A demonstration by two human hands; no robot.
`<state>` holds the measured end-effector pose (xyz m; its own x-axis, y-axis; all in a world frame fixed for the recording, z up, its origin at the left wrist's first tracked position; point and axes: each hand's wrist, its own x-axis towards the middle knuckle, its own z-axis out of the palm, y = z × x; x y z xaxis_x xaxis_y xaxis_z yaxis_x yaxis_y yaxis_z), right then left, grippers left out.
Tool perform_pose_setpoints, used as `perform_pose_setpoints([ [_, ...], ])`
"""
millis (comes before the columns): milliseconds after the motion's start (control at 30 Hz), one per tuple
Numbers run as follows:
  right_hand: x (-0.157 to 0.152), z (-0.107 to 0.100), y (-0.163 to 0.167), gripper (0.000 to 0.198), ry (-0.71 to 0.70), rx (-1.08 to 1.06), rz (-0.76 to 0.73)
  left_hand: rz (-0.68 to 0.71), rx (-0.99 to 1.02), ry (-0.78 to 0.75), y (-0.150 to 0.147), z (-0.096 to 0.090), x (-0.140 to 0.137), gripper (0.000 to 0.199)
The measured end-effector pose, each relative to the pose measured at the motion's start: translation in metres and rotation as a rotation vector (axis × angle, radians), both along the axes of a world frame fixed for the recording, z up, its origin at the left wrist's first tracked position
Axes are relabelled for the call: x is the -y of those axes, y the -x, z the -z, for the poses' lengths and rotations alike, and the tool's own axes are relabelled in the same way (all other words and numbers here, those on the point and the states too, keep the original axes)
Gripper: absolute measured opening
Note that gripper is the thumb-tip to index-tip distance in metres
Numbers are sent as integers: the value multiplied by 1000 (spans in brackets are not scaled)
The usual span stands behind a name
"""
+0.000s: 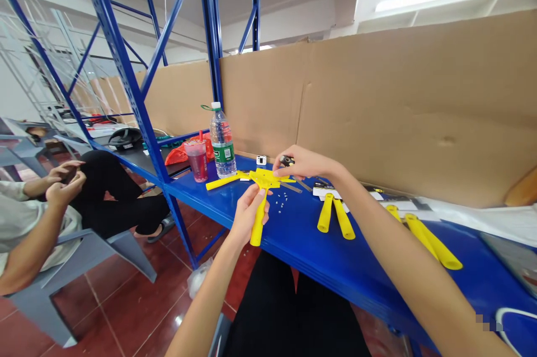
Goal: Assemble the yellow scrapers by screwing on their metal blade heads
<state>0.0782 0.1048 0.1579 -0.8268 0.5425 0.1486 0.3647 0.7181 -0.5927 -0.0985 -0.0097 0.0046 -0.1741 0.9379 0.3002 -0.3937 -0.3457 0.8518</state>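
My left hand [250,208] is closed around the handle of a yellow plastic scraper [265,179], its wide head pointing away from me over the table. At the right end of that head is my right hand [296,162], fingers bent around a small tool with a dark, round-ended handle [287,160]; its working end is hidden. Behind the held one, another yellow scraper [224,182] lies on the table. A flat metal strip [291,187] rests just right of the head. Small white bits [282,200] are scattered nearby on the blue surface.
On the blue table [302,234] stand a water bottle [222,141] and a red drink cup [196,160]. More yellow handles [325,214] lie to the right, others [434,239] farther along. Blue rack posts [121,60] rise at left, near a seated person [46,211]. Cardboard [398,105] walls the back.
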Motion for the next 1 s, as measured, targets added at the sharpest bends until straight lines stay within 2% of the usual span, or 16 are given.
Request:
perform_pose_setpoints([
  [167,11,0,7,24,-68,33,-112,-39,-80,-17,-9,-9,7,45],
  [367,20,-4,7,24,-136,12,-114,-115,-135,-23,-11,-20,16,44],
  [567,27,-7,5,24,-92,-20,-169,-100,-147,-20,-10,-21,17,45],
  [667,15,-5,4,28,-178,-88,-112,-95,-133,-17,-8,-20,16,45],
  [733,-3,4,2,26,-280,-106,-1,-100,-124,-26,-5,-20,16,44],
  [800,-28,20,-2,20,-347,2,156,-108,-111,-48,-3,-20,17,43],
  [867,-53,42,-8,14,-309,191,312,-110,-95,-70,-1,-21,18,41],
  [933,-75,66,-17,11,-264,288,381,-106,-83,-85,1,-22,19,38],
  [1000,-91,88,-27,17,-221,364,462,-100,-82,-96,2,-23,20,37],
])
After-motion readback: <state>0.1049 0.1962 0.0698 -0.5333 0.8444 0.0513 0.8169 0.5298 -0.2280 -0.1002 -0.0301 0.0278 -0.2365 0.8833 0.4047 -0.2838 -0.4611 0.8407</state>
